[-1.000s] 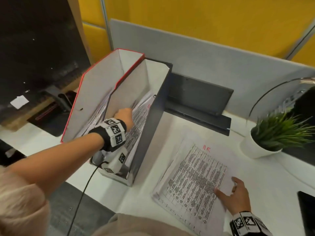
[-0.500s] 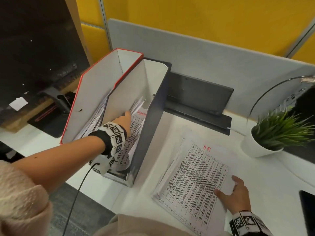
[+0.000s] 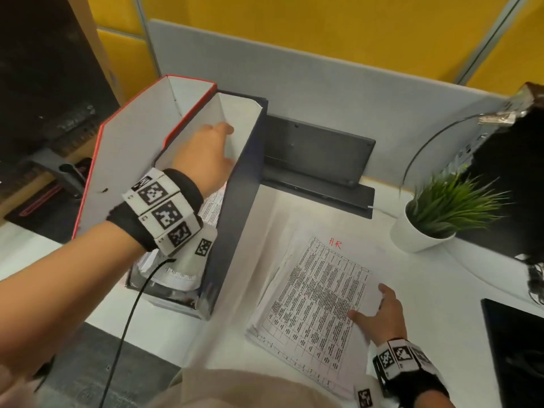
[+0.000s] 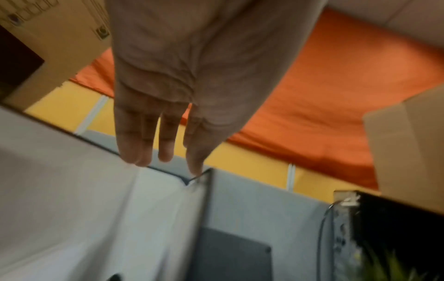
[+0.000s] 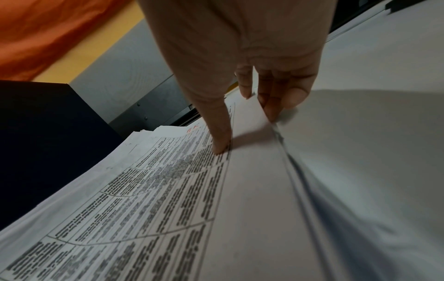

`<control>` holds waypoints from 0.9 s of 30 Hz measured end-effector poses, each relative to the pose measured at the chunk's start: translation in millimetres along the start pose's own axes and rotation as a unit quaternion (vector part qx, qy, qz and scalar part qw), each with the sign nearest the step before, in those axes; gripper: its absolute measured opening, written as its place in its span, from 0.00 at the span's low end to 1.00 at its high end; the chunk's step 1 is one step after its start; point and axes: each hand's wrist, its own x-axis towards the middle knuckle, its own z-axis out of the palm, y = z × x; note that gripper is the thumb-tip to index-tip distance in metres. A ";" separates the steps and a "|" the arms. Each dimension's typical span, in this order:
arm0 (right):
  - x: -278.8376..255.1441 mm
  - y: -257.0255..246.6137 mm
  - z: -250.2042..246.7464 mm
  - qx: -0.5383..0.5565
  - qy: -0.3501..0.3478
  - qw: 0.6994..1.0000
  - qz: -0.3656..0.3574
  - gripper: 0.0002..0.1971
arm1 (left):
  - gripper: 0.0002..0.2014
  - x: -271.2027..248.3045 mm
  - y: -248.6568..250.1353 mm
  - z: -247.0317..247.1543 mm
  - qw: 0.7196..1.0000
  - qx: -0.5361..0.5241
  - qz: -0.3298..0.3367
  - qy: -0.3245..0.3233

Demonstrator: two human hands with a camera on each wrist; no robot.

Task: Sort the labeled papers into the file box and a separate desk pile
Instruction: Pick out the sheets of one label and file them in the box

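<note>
Two upright file boxes stand side by side at the left, a red-edged one and a dark blue one. Printed papers lean inside the dark box. My left hand hovers over that box's opening, fingers straight, holding nothing; the left wrist view shows the left hand empty above the box's white inner wall. On the desk lies a paper stack whose top sheet is marked "HR" in red. My right hand pinches the top sheet at its right edge, thumb on top, fingers underneath.
A potted green plant stands at the back right. A dark flat stand sits against the grey partition behind the stack. A black device lies at the right edge, a dark monitor at the left.
My left hand has risen out of the dark file box, leaving the sheet inside. My right hand has slid onto the stack's right edge and lifted the top sheet slightly.
</note>
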 end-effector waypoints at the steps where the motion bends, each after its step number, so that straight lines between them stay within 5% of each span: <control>1: -0.2 -0.2 -0.3 0.001 -0.002 1.000 0.002 0.50 | 0.22 -2.2 11.5 -2.0 0.999 -0.028 0.019 0.027; 4: 0.4 -1.1 -1.4 0.002 -0.008 1.000 0.005 0.53 | 0.17 -16.0 47.6 4.4 0.988 -0.103 0.101 0.061; 7: 1.4 -3.3 -2.0 -0.029 -0.007 1.000 0.003 0.53 | 0.13 -30.3 71.0 33.9 0.983 -0.135 0.125 0.003; 11: -0.4 -3.7 -3.3 -0.044 -0.020 0.999 0.000 0.53 | 0.11 -38.5 70.1 100.6 0.983 -0.035 0.056 -0.174; 16: -3.1 -3.3 -4.8 -0.075 -0.041 0.996 -0.012 0.50 | 0.15 -50.9 52.2 171.0 0.938 0.050 -0.053 -0.339; 20: -5.4 -3.2 -6.6 -0.107 -0.052 0.993 -0.028 0.48 | 0.22 -53.7 38.5 190.9 0.945 -0.027 -0.130 -0.299; 22: -7.0 -2.4 -6.4 -0.120 -0.040 0.991 -0.035 0.48 | 0.18 -52.3 33.9 193.8 0.951 -0.079 -0.152 -0.257; 24: -7.8 -3.2 -5.5 -0.139 -0.024 0.989 -0.040 0.48 | 0.12 -52.2 32.3 196.0 0.952 -0.115 -0.151 -0.240; 27: -5.6 -6.0 -1.8 -0.095 -0.028 0.994 -0.050 0.48 | 0.17 -53.6 32.4 198.0 0.957 -0.106 -0.126 -0.240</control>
